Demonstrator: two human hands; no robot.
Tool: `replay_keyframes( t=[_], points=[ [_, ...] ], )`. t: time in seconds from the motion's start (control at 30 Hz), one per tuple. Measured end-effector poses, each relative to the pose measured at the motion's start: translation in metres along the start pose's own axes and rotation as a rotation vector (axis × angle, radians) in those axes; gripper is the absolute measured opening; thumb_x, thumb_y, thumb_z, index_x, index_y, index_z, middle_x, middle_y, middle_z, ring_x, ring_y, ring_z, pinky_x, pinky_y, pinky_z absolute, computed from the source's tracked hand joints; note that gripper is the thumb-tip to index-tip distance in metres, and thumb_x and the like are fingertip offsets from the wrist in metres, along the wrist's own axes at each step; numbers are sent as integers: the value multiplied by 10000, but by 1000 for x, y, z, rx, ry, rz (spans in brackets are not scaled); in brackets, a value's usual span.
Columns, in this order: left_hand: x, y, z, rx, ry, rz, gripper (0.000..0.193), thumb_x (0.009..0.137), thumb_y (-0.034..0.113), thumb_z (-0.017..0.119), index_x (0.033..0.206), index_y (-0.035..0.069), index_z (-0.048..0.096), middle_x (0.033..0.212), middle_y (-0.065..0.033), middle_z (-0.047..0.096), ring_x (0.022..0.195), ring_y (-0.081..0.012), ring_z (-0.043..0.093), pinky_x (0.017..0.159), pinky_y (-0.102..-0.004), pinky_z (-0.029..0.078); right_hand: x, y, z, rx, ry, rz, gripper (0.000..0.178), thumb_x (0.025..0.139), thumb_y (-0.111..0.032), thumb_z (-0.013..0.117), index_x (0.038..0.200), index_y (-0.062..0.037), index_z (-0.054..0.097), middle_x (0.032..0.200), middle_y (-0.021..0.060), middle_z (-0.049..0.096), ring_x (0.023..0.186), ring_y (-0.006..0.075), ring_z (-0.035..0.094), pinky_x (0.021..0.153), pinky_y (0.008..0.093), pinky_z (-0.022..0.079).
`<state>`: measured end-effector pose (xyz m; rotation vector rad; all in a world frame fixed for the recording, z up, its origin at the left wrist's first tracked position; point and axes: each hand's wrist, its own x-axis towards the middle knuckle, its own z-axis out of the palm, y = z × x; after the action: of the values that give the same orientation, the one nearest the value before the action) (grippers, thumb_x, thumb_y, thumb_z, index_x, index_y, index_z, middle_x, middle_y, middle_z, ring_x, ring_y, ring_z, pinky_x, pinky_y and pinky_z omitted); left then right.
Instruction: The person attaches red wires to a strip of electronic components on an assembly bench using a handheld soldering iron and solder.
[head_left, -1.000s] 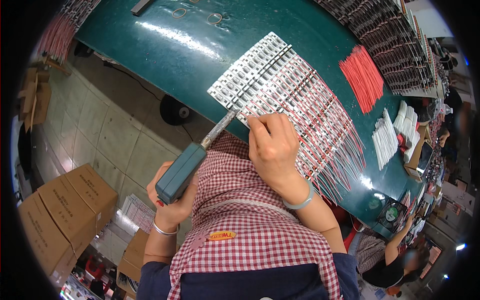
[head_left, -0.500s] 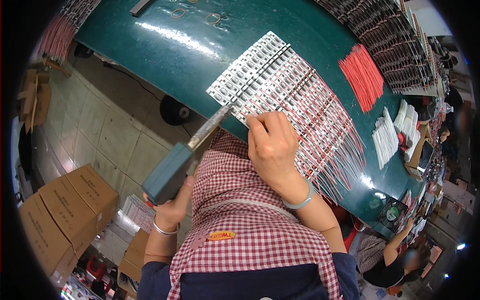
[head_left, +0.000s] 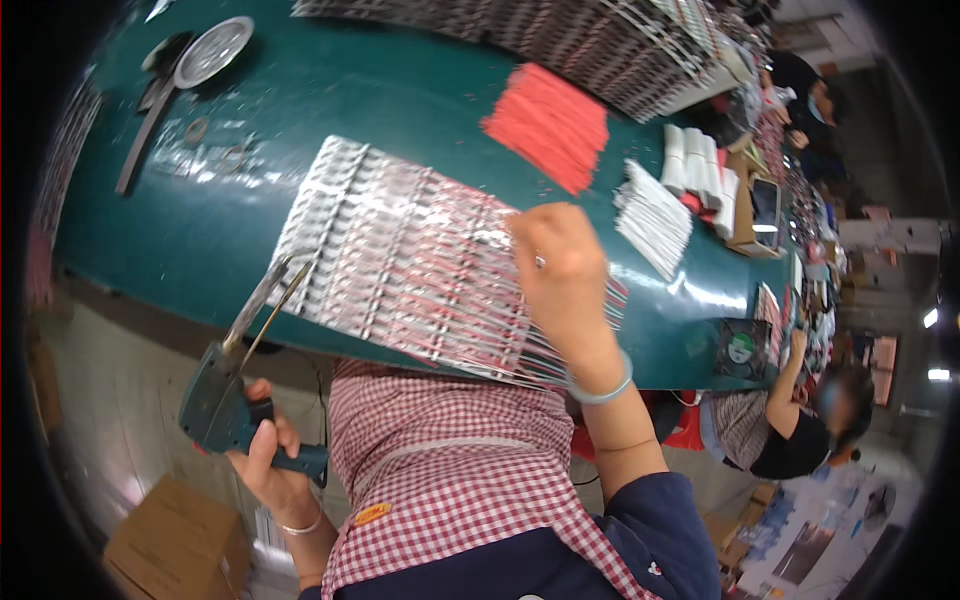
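Note:
My left hand is wrapped around the grip of a dark green soldering gun. A thin brass-coloured rod runs beside its metal barrel, and the tip is by the left edge of a panel of white strip modules. The panel lies at a slant near the table's front edge, with red and dark wires trailing off its right side. Over that right side is my right hand, fingers curled together; motion blur and the hand itself hide whatever they hold.
On the green table lie red wires or tubes, white tubes and a round metal dish. Stacked modules line the back. A small black fan stands right, near a co-worker. A carton sits lower left.
The view has turned. My right hand has moved from the panel's near left corner to its right side. The soldering gun's tip stays by the panel's left edge.

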<state>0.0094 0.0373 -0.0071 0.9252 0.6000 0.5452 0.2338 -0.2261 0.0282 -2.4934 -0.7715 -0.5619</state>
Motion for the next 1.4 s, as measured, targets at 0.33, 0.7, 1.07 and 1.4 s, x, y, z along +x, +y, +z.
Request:
replay_keyframes(
  t=[0.33,0.7,1.07,1.4],
  points=[
    [16,-2,23,128,-11,-66,556,819,10,641,1352,-35,486,1196,-184,636,643,-115,536,494,-217,439,-70,144,-46,-547,53,261,219,776,-9,725,993,-33,714,928,98,641,900,314,604,750,430,489],
    [13,-5,45,113,-3,-25,542,802,-14,659,1320,-50,502,1145,-179,647,628,-123,540,477,-229,437,-77,158,-42,-423,224,224,103,812,3,694,894,-59,693,880,86,660,819,297,623,723,408,494],
    [27,2,44,109,-55,-15,537,811,-2,656,1321,-59,497,1153,-192,646,618,-123,525,489,-234,430,-11,119,-75,-356,162,29,144,776,-2,648,909,-47,678,862,88,621,811,280,613,698,396,490],
    [29,10,53,29,-65,0,622,791,-9,674,1374,-29,457,1155,-199,648,594,-147,554,478,-253,455,94,19,0,-640,-444,-464,80,654,-153,724,697,-85,723,783,72,622,819,220,590,632,315,429]
  ],
)
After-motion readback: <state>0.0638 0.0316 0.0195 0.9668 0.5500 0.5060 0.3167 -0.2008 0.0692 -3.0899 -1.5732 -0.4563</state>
